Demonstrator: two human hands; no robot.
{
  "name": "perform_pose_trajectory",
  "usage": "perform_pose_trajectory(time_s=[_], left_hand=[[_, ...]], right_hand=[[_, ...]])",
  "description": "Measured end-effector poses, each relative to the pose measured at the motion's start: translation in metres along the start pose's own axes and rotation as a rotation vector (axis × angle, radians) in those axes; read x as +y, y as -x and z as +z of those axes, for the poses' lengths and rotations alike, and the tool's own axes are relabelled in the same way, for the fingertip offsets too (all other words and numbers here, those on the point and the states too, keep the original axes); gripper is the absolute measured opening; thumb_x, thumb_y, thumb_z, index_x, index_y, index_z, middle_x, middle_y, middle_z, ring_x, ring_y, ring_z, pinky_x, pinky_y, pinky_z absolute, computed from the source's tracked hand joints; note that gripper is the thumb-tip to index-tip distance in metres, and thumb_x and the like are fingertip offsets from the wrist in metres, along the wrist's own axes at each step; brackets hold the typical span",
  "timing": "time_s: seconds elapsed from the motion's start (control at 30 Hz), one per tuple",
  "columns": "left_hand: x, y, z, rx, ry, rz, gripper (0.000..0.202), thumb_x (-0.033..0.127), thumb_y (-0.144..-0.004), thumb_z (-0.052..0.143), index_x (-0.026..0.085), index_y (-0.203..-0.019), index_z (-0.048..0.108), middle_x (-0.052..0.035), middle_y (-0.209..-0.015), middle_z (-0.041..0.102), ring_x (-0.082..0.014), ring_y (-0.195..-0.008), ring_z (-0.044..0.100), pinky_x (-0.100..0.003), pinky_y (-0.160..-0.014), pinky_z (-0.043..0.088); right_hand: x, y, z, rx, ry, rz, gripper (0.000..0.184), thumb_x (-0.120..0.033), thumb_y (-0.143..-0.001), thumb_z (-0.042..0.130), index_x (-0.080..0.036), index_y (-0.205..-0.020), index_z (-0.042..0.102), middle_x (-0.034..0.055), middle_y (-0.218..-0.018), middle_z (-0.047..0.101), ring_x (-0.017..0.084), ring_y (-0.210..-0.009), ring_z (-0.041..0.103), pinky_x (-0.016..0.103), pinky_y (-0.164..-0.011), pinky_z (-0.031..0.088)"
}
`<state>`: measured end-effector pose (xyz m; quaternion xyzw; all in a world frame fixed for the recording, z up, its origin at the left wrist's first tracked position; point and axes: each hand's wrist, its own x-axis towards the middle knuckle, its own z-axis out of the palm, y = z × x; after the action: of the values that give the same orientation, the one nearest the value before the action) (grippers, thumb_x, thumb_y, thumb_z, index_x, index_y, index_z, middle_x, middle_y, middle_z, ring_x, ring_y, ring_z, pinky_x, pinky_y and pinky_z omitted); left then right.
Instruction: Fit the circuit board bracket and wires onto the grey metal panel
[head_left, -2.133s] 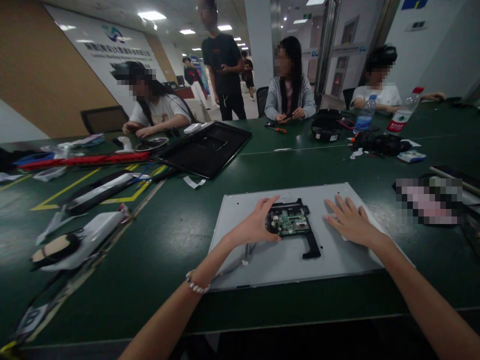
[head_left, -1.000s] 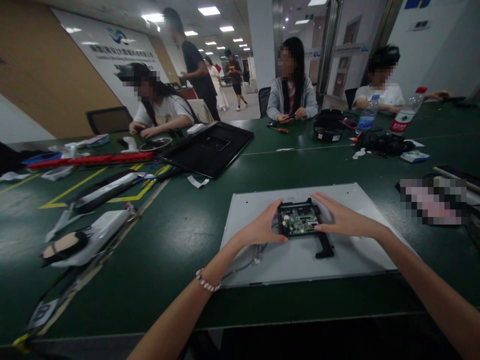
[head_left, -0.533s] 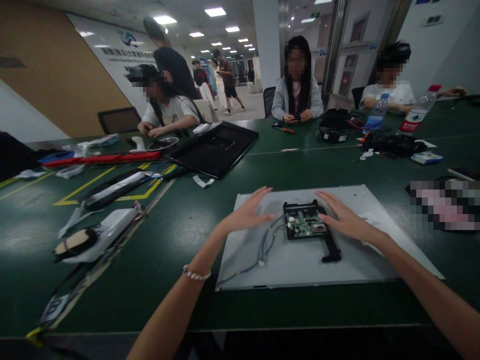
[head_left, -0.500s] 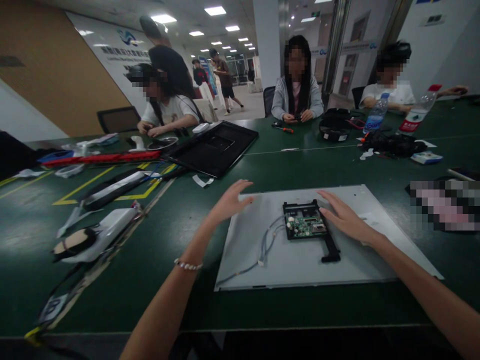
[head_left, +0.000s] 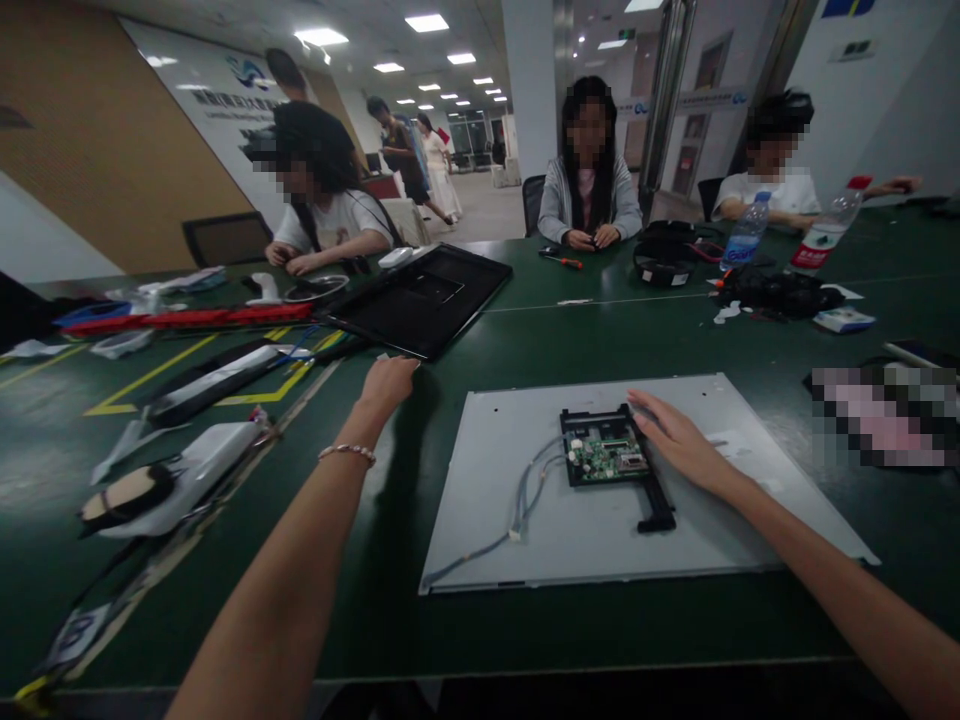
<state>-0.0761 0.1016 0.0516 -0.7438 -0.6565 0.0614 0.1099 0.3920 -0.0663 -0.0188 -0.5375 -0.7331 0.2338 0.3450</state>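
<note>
A grey metal panel point(head_left: 600, 540) lies flat on the green table point(head_left: 360, 600) in front of me. On it sits a green circuit board point(head_left: 606, 455) in a black bracket point(head_left: 656, 510), with thin grey cables point(head_left: 525, 490) trailing off to the left. My right hand point(head_left: 671, 440) rests flat on the panel against the board's right edge, fingers stretched out, holding nothing. My left hand point(head_left: 386, 383) is stretched forward off the panel, down at the table just in front of a black monitor cover point(head_left: 427, 295). Its fingers are bent under and hidden behind the back of the hand.
Long white and black parts point(head_left: 180, 480) and a red bar point(head_left: 187, 318) lie at the left. Two water bottles point(head_left: 746, 240), a black bundle point(head_left: 772, 288) and a screwdriver point(head_left: 562, 261) are across the table, where three people sit. Others walk behind.
My left hand left the circuit board and reached forward-left off the panel toward the black cover. My right hand came off the board and lies flat beside it.
</note>
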Motion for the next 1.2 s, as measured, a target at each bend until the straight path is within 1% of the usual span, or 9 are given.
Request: perform_pose_trajectory(time_s=[0.17, 0.33, 0.43, 0.57, 0.7, 0.87, 1.03, 1.1, 1.2], left_hand=[[0.0, -0.014, 0.003, -0.004, -0.067, -0.004, 0.034, 0.006, -0.083, 0.044, 0.009, -0.105, 0.07, -0.0192, -0.108, 0.07, -0.0283, -0.105, 0.063, -0.036, -0.093, 0.042], [0.003, -0.021, 0.007, 0.015, -0.104, -0.038, 0.038, 0.006, -0.086, 0.039, 0.007, -0.106, 0.071, -0.0239, -0.105, 0.069, -0.033, -0.1, 0.066, -0.04, -0.085, 0.046], [0.007, -0.023, 0.008, 0.035, -0.118, -0.062, 0.04, 0.006, -0.088, 0.037, 0.008, -0.11, 0.07, -0.0235, -0.104, 0.069, -0.0327, -0.1, 0.066, -0.039, -0.083, 0.047], [0.018, -0.018, 0.003, 0.051, -0.132, -0.059, 0.039, 0.006, -0.089, 0.035, 0.009, -0.106, 0.07, -0.0222, -0.103, 0.069, -0.0322, -0.097, 0.067, -0.039, -0.081, 0.047], [0.039, -0.002, -0.01, 0.129, -0.145, -0.025, 0.038, 0.009, -0.091, 0.033, 0.007, -0.104, 0.069, -0.0224, -0.105, 0.066, -0.033, -0.095, 0.066, -0.04, -0.078, 0.047], [0.086, 0.029, -0.035, 0.179, -0.065, 0.051, 0.038, 0.013, -0.093, 0.033, 0.01, -0.101, 0.07, -0.0172, -0.104, 0.066, -0.0285, -0.09, 0.066, -0.036, -0.075, 0.047], [0.157, 0.067, -0.063, 0.176, 0.124, 0.258, 0.035, 0.014, -0.094, 0.037, 0.014, -0.105, 0.069, -0.0116, -0.106, 0.066, -0.0203, -0.091, 0.065, -0.029, -0.078, 0.048], [0.188, 0.081, -0.071, 0.141, 0.192, 0.355, 0.031, 0.016, -0.095, 0.039, 0.016, -0.1, 0.07, -0.0105, -0.101, 0.066, -0.0197, -0.089, 0.065, -0.029, -0.077, 0.048], [0.226, 0.094, -0.076, 0.132, 0.237, 0.453, 0.029, 0.016, -0.095, 0.041, 0.017, -0.109, 0.066, -0.0101, -0.096, 0.067, -0.0201, -0.085, 0.066, -0.029, -0.074, 0.049]], right_hand=[[0.001, -0.001, 0.002, 0.015, -0.033, -0.015, 0.054, -0.052, -0.097, 0.035, -0.022, -0.142, 0.043, 0.0107, -0.14, 0.055, 0.024, -0.131, 0.048, 0.045, -0.113, 0.034], [0.006, -0.002, 0.004, 0.035, -0.06, -0.033, 0.053, -0.052, -0.097, 0.038, -0.024, -0.142, 0.044, 0.0109, -0.137, 0.056, 0.026, -0.129, 0.049, 0.048, -0.112, 0.034], [0.009, -0.003, 0.005, 0.034, -0.063, -0.04, 0.052, -0.051, -0.098, 0.038, -0.026, -0.143, 0.043, 0.0101, -0.136, 0.057, 0.026, -0.129, 0.049, 0.049, -0.111, 0.035], [0.011, -0.003, 0.006, 0.038, -0.057, -0.052, 0.051, -0.05, -0.098, 0.039, -0.026, -0.142, 0.044, 0.0098, -0.135, 0.058, 0.027, -0.128, 0.05, 0.049, -0.11, 0.036], [0.01, -0.002, 0.005, 0.037, -0.053, -0.061, 0.051, -0.05, -0.099, 0.039, -0.025, -0.142, 0.043, 0.0103, -0.135, 0.058, 0.026, -0.128, 0.05, 0.049, -0.111, 0.035], [0.007, -0.001, 0.004, 0.037, -0.044, -0.054, 0.051, -0.05, -0.098, 0.039, -0.026, -0.142, 0.044, 0.01, -0.134, 0.059, 0.026, -0.128, 0.05, 0.049, -0.11, 0.036], [0.001, 0.001, 0.001, 0.011, -0.012, -0.087, 0.053, -0.05, -0.098, 0.041, -0.025, -0.144, 0.041, 0.0109, -0.139, 0.055, 0.027, -0.13, 0.048, 0.05, -0.111, 0.035], [0.001, 0.002, 0.0, -0.006, 0.006, -0.109, 0.054, -0.05, -0.097, 0.042, -0.026, -0.146, 0.039, 0.0107, -0.143, 0.051, 0.027, -0.132, 0.046, 0.051, -0.112, 0.034], [0.004, 0.002, 0.001, -0.018, 0.027, -0.143, 0.055, -0.05, -0.097, 0.043, -0.027, -0.146, 0.038, 0.0101, -0.145, 0.049, 0.027, -0.133, 0.045, 0.051, -0.112, 0.034]])
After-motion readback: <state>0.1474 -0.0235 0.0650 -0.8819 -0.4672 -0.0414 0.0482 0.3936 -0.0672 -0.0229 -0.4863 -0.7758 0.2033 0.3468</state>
